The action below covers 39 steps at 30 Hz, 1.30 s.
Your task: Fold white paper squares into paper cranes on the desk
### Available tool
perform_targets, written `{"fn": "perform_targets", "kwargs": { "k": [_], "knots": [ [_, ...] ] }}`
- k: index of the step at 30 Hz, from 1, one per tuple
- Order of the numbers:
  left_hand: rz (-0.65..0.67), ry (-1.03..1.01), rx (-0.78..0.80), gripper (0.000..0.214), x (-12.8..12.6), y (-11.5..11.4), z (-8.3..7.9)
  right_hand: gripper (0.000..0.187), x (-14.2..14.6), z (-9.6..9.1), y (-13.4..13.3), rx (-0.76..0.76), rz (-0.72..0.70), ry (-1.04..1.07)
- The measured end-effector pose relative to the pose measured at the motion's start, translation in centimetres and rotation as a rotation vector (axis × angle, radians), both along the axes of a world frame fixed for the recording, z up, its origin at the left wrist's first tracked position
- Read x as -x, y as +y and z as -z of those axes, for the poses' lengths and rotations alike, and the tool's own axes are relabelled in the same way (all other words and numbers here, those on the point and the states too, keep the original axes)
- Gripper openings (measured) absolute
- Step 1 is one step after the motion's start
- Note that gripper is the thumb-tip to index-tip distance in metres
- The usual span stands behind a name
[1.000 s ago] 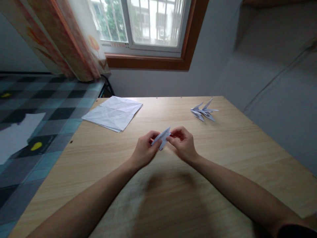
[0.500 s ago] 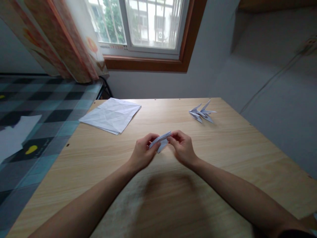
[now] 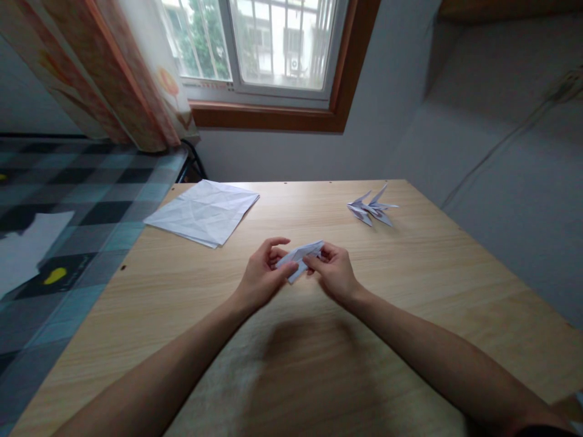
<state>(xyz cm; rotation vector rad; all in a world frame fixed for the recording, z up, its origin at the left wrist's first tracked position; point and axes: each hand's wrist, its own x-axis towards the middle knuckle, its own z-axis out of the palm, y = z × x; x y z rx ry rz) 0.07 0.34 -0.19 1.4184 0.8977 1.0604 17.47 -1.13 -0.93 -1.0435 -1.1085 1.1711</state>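
Both hands meet over the middle of the wooden table (image 3: 410,291) on a small folded white paper piece (image 3: 301,258). My left hand (image 3: 262,279) pinches its left end between thumb and fingers. My right hand (image 3: 334,273) pinches its right end, fingers curled over the fold. The paper is held a little above the tabletop, long and narrow, tilted up to the right.
A stack of creased white paper sheets (image 3: 204,211) lies at the table's far left corner. A finished folded paper figure with pointed wings (image 3: 371,207) sits at the far right. A bed with a checked cover (image 3: 59,224) runs along the left; a window and curtain stand behind.
The folded paper has turned flatter and shifted slightly right between my hands. My right fingers have slid further onto it. The view has dropped a little.
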Motion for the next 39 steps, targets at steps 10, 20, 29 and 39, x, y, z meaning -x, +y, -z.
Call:
{"fn": "perform_targets", "kwargs": {
  "k": [10,20,29,39],
  "knots": [
    [0.082,0.1,-0.055,0.031,0.2,0.1,0.0,0.034,-0.1,0.3,-0.1,-0.036,0.044,0.074],
    [-0.031,0.379,-0.642,0.018,-0.6,-2.3,-0.7,0.024,0.5,0.1,-1.4,-0.162,0.269,-0.188],
    [0.097,0.182,-0.29,0.04,-0.3,-1.7,-0.4,0.015,0.7,0.1,-2.0,-0.298,-0.156,-0.091],
    [0.144,0.131,-0.258,0.036,-0.1,-1.6,-0.2,0.018,0.4,0.2,-2.1,-0.285,-0.264,-0.04]
  ]
}}
